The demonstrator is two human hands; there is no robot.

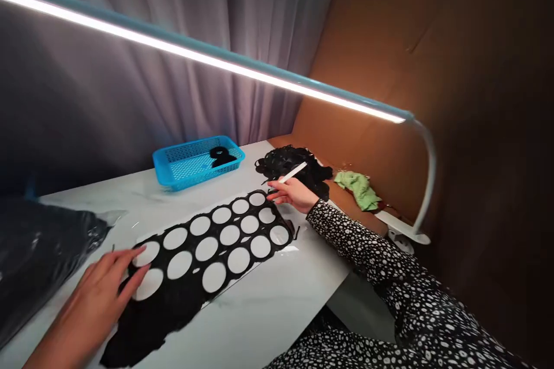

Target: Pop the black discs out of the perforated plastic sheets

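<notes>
A black sheet [167, 311] with rows of large white rounds lies slantwise across the table; I cannot tell whether the rounds are holes or discs. My left hand [104, 282] rests at its left end, fingers stretched out and apart, fingertips on the outermost rounds. At the far right end, my right hand [296, 193] is closed around a slim white pen-like stick [294, 172], which points up and to the right. The fingers of that hand are just above the sheet's corner. Thin black scraps stick out by the sheet's right edge.
Behind the sheet stands a blue plastic basket [173, 185] with black pieces inside. A heap of black scraps [285, 160] and a green cloth [358, 189] lie at the right. A dark plastic bag [43, 259] is at left. A clamped lamp [259, 72] spans overhead.
</notes>
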